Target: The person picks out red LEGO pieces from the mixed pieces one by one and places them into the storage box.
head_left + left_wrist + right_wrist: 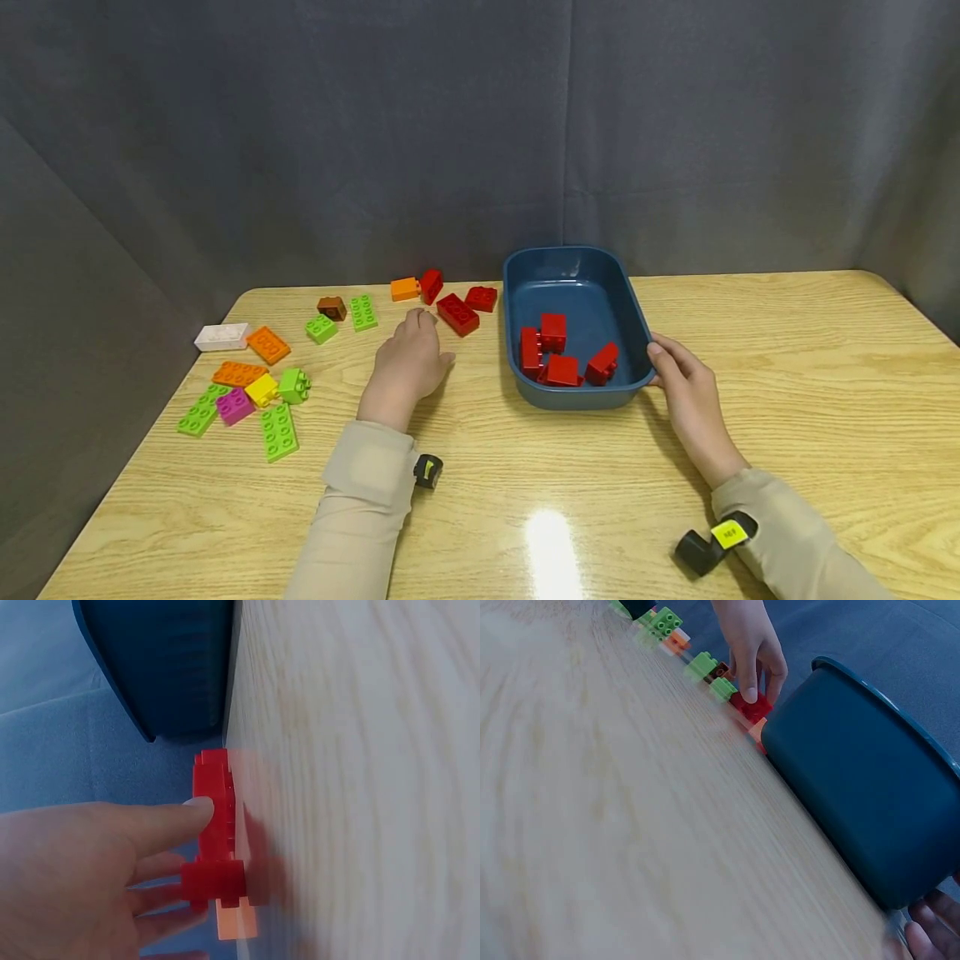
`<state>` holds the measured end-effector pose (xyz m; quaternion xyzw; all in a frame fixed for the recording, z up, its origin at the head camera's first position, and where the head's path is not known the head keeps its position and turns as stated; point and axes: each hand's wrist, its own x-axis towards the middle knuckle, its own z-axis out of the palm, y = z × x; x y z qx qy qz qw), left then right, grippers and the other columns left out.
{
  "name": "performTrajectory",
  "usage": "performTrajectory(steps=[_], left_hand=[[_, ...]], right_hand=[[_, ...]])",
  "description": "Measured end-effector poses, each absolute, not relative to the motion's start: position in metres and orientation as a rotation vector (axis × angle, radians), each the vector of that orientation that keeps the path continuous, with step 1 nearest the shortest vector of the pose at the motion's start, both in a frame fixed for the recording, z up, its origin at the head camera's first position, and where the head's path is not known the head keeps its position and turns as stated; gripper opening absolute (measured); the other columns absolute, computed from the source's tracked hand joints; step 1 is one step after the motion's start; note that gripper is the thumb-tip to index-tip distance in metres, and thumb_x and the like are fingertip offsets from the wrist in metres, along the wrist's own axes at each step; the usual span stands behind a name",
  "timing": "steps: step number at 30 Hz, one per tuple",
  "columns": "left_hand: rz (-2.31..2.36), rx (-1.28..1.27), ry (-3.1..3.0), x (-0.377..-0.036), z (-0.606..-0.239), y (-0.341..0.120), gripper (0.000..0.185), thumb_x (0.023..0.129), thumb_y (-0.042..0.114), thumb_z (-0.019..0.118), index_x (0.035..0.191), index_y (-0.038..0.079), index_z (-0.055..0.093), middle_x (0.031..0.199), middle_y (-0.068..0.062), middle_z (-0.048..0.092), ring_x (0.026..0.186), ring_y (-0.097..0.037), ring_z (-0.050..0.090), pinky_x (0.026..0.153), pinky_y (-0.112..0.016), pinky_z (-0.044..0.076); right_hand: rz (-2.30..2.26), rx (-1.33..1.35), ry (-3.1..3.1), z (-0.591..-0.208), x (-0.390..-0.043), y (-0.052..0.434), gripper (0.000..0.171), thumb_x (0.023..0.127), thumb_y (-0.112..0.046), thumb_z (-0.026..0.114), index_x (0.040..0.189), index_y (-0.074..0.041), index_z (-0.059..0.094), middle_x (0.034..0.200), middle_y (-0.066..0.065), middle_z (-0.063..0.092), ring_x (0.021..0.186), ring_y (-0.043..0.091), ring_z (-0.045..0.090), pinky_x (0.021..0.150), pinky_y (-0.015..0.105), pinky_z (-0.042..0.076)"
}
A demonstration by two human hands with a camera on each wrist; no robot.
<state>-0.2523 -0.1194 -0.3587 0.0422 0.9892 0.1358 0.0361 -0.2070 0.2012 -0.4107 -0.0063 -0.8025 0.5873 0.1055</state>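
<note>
A blue plastic bin [573,400] stands on the table with several red toy bricks [553,329] inside. My right hand [686,400] grips the bin's near right corner, thumb over the rim and fingers against the outer wall. My left hand [411,358] reaches over the table, fingers spread and loosely bent. Its fingertips are close to an upright red brick [431,285] and a long red brick [457,315]. A flatter red brick [481,298] lies beside the bin. In the left wrist view, the thumb overlaps a red brick [214,799].
An orange brick [405,289] touches the upright red one. At left lie a brown brick [332,308], several green bricks [279,433], orange plates [240,373], a yellow brick [262,390], a magenta brick [235,406] and a white brick [222,337]. A grey curtain [375,150] hangs behind.
</note>
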Motion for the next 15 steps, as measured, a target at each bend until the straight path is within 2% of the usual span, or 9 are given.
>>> performTrajectory(steps=[3,7,12,15], left_hand=[[0.417,0.137,3.061,-0.2529,-0.3591,-0.1209,0.060,0.097,0.022,0.065,0.144,-0.005,0.038,0.140,-0.021,0.043,0.122,-0.035,0.051,0.095,-0.048,0.049],[0.394,0.157,3.085,-0.2534,-0.3591,-0.1223,0.059,0.096,0.014,0.066,0.146,-0.002,0.040,0.142,-0.020,0.041,0.115,-0.034,0.056,0.088,-0.048,0.052],[0.381,0.148,3.074,-0.2524,-0.3583,-0.1224,0.063,0.092,0.011,0.071,0.146,0.000,0.042,0.138,-0.020,0.041,0.105,-0.032,0.059,0.081,-0.045,0.053],[0.399,0.130,3.056,-0.2519,-0.3583,-0.1226,0.062,0.091,0.011,0.072,0.145,0.000,0.044,0.137,-0.020,0.042,0.104,-0.032,0.058,0.081,-0.045,0.053]], right_hand=[[1.732,-0.012,-2.360,-0.4113,-0.2073,0.2016,0.056,0.105,-0.043,0.044,0.143,-0.002,0.051,0.137,0.017,0.054,0.099,0.001,0.058,0.081,0.013,0.048],[1.738,-0.009,-2.348,-0.4116,-0.2078,0.2015,0.055,0.105,-0.042,0.045,0.142,-0.002,0.051,0.136,0.017,0.055,0.098,0.001,0.058,0.081,0.014,0.049],[1.735,-0.006,-2.354,-0.4115,-0.2072,0.2017,0.055,0.105,-0.042,0.044,0.143,-0.002,0.051,0.137,0.017,0.054,0.098,0.001,0.058,0.082,0.014,0.049],[1.730,-0.012,-2.362,-0.4114,-0.2068,0.2015,0.056,0.105,-0.042,0.044,0.143,-0.002,0.050,0.138,0.017,0.054,0.099,0.001,0.057,0.082,0.014,0.048]])
